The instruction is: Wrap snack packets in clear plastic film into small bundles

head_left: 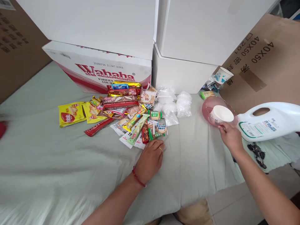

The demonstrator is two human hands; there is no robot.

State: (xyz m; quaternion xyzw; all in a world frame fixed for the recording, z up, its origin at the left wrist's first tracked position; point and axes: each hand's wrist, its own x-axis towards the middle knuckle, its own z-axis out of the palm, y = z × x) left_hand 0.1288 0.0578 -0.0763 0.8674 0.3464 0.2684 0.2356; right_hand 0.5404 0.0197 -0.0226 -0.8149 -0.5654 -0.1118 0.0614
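My right hand (231, 137) is closed on the near side of a white paper cup (222, 114). The cup is tilted, its round white face toward me, over a pink translucent bowl (208, 107). My left hand (150, 159), with a ring and a red cord bracelet, rests on the cloth, its fingers bent loosely at the near edge of a pile of snack packets. Just beyond its fingertips are a green-and-white biscuit packet (158, 128), a pale green stick packet (138, 129) and a yellow stick packet (136, 118).
Yellow packets (71, 114) lie at the pile's left. Clear plastic bundles (167, 101) sit right of it. A white Wahaha carton (103, 68) and white boxes (185, 75) stand behind. At right are a white detergent jug (269, 122), keys (257, 154) and another paper cup (222, 76).
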